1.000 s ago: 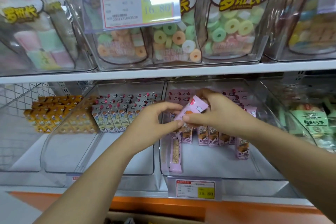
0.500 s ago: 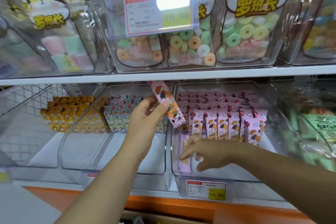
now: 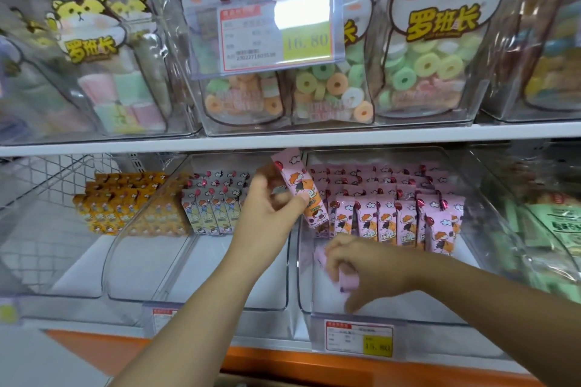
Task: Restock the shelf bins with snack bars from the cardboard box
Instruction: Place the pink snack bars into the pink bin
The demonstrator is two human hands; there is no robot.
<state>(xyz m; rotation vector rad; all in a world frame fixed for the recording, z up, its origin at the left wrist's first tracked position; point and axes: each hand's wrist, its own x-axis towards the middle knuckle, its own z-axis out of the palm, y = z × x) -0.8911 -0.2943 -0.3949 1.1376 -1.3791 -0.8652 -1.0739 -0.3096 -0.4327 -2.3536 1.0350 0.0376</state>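
A price tag [image 3: 358, 338] hung on the front lip of the clear bin [image 3: 424, 308]. Just inside that bin's front, the right hand [image 3: 361, 267] was curled low over the floor, fingers closed round a lying pink bar [image 3: 349, 281]. Above the bin's left wall, the left hand [image 3: 270, 214] pinched an upright snack bar [image 3: 298, 185], tilted slightly, between thumb and fingers. At the back of the bin stood rows of pink bars [image 3: 393, 217]. Left of the bin, a neighbouring bin held pale bars [image 3: 213, 210], and further left were orange bars [image 3: 116, 201]. Above the bin, on the shelf board [image 3: 283, 138], stood bags of ring candies [image 3: 330, 88].
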